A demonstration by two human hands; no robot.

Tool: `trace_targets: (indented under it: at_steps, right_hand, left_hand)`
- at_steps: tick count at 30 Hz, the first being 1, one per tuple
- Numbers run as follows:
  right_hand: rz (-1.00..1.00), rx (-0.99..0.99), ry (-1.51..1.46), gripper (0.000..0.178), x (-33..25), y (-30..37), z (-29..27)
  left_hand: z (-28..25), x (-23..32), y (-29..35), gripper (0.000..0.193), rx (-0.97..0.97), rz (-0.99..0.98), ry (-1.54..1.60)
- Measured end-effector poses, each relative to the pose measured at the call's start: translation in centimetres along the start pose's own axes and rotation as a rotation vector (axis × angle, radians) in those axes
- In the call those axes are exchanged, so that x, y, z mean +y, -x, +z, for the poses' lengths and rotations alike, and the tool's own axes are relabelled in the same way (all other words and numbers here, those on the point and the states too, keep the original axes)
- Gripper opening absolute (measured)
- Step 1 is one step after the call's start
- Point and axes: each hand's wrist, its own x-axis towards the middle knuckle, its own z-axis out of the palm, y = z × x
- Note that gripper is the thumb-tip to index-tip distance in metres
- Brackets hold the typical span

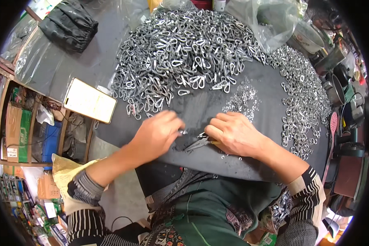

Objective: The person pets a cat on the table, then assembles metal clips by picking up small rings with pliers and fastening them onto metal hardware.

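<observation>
My left hand (pixel 156 133) is closed in a pinch, slightly blurred, with a small metal piece (pixel 183 132) at its fingertips; its kind is hard to make out. In my right hand (pixel 235 133) is a pair of pliers (pixel 197 144), jaws pointing left, a bit of yellow handle showing under the fingers. Another small metal part (pixel 201 135) shows at that hand's fingertips, just above the pliers. Both hands are over the near part of the dark table (pixel 192 104), a short gap apart. Beyond them lies a large heap of metal snap hooks (pixel 180 49).
Small rings (pixel 242 98) lie scattered beyond my right hand. A band of metal links (pixel 301 94) runs down the right side. At left lie a lit phone (pixel 90 100) and a black bundle (pixel 69 25). A clear plastic bag (pixel 270 20) and pans (pixel 307 37) stand far right.
</observation>
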Motion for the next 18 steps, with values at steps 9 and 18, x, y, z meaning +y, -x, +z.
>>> trace_targets:
  at_steps: [9,18]
  right_hand:
    - [0.200,0.335,0.115,0.022,6.0,-5.5,-2.6]
    - [0.434,0.157,0.061,0.029,0.1,8.3,-6.1]
  left_hand:
    - [2.4,-0.6,-0.8,0.018,0.280,-0.162,-0.159]
    - [-0.3,1.8,4.7,0.014,0.406,-0.329,-0.244]
